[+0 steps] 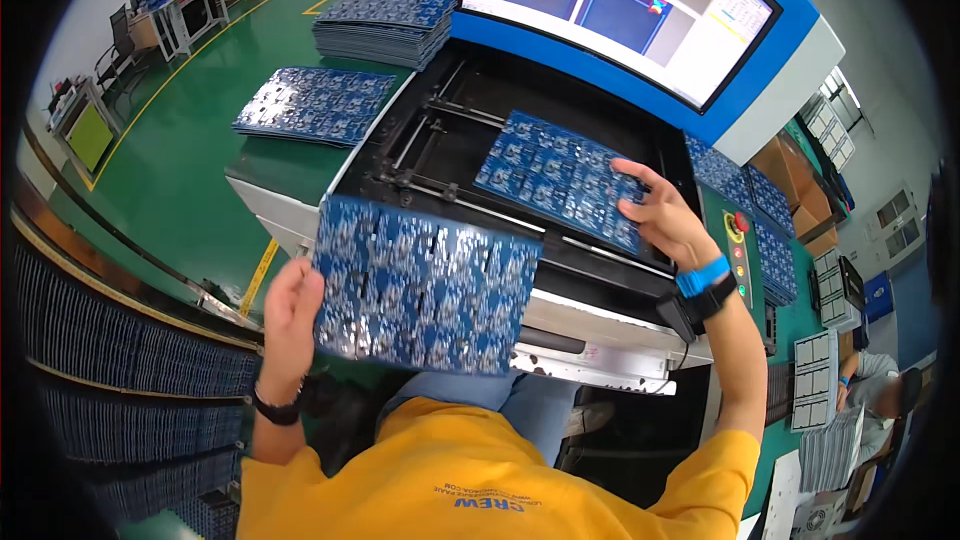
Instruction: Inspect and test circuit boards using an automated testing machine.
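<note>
My left hand (293, 312) grips the left edge of a blue circuit board panel (425, 285), which is held up in front of my body, its component side showing. A second blue circuit board panel (560, 175) lies tilted over the black machine bed (400, 155). Its right end is pinched by my right hand (665, 215), thumb and fingers at the edge. A blue band and a black strap circle my right wrist. The held-up panel hides part of the machine's front edge.
Stacked panels (380, 30) and a lower pile (315, 105) sit left of the bed. A screen (620, 10) rises behind it. To the right are a red button (738, 223) and more boards (775, 260). Racked panels (130, 340) fill the lower left. A co-worker (880, 410) sits far right.
</note>
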